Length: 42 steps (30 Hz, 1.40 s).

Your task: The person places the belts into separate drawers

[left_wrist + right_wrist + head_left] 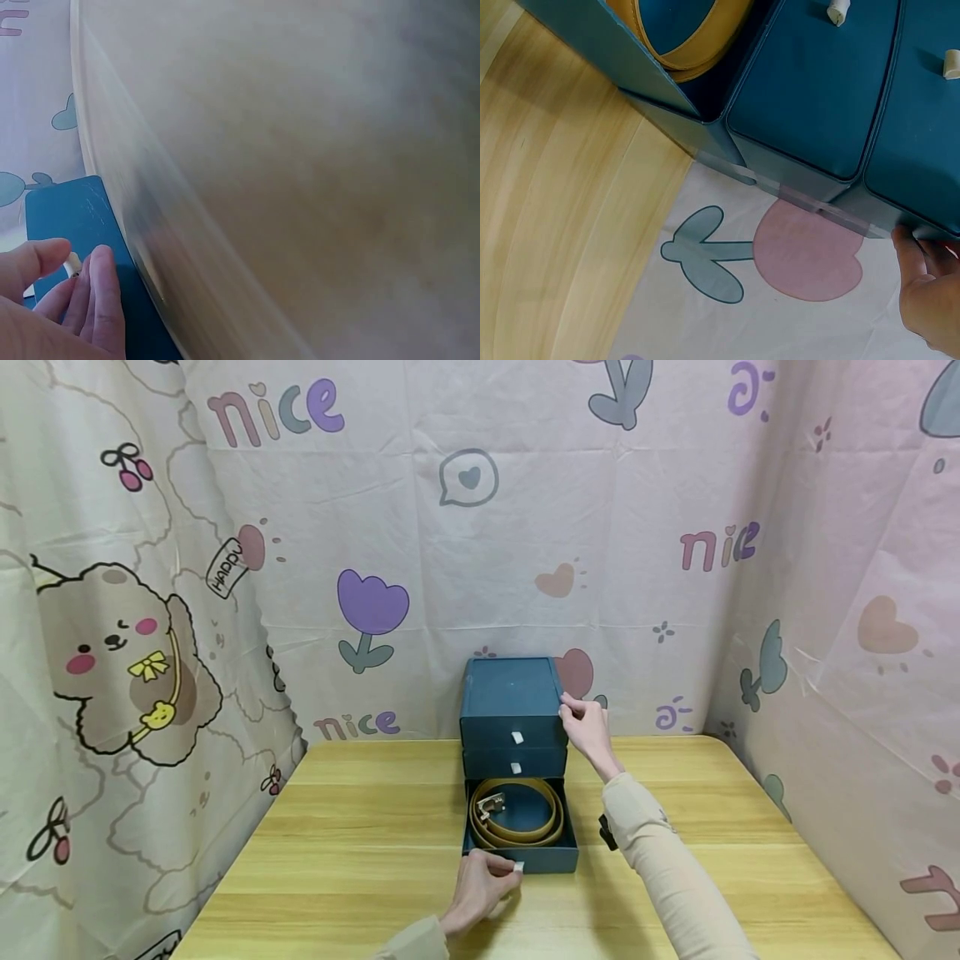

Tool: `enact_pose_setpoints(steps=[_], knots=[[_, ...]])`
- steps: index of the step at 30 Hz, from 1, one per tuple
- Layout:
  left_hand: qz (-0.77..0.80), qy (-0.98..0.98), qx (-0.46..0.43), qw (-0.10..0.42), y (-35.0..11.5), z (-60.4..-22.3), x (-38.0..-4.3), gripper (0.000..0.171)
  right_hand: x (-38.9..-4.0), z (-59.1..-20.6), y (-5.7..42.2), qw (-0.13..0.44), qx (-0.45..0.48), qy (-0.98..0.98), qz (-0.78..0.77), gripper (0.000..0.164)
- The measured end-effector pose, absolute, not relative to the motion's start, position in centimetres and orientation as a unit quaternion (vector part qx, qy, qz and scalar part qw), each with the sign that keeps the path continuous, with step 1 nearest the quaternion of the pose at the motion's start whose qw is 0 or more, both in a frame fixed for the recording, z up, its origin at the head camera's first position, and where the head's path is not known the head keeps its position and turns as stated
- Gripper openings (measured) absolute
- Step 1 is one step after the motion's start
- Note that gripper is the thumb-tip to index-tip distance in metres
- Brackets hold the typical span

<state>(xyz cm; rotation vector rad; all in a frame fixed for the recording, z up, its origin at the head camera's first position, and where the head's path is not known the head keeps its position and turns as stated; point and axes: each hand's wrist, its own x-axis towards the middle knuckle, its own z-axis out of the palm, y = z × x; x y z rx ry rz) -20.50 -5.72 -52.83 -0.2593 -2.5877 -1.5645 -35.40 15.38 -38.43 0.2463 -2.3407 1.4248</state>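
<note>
A dark blue drawer box (513, 687) stands on the table with its bottom drawer (551, 861) pulled out. Inside that drawer lies a coiled tan belt (555, 827) with a metal buckle. My left hand (483, 887) pinches the small white pull tab (73, 264) on the drawer's front between thumb and fingers. At the upper right edge of the box, my right hand (588, 727) touches its side with the fingertips. In the right wrist view, the right hand's thumb (909, 259) lies against the side wall. The two upper drawers are closed.
The wooden table (360, 827) extends to both sides of the box. Close behind stands a patterned cloth (480, 552), with more cloth at left and right. White tabs (517, 737) mark the upper drawers. A dark object (607, 833) sits at the right wrist.
</note>
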Motion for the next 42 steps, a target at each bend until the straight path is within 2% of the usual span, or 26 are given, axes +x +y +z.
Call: enact_pose_setpoints(steps=[42], knots=[[-0.568, -0.821, 0.001, 0.063, -4.7, -53.0, -21.5, 0.014, -35.2, -38.3, 15.4, 0.185, 0.083, -0.833, 0.515, 0.038]])
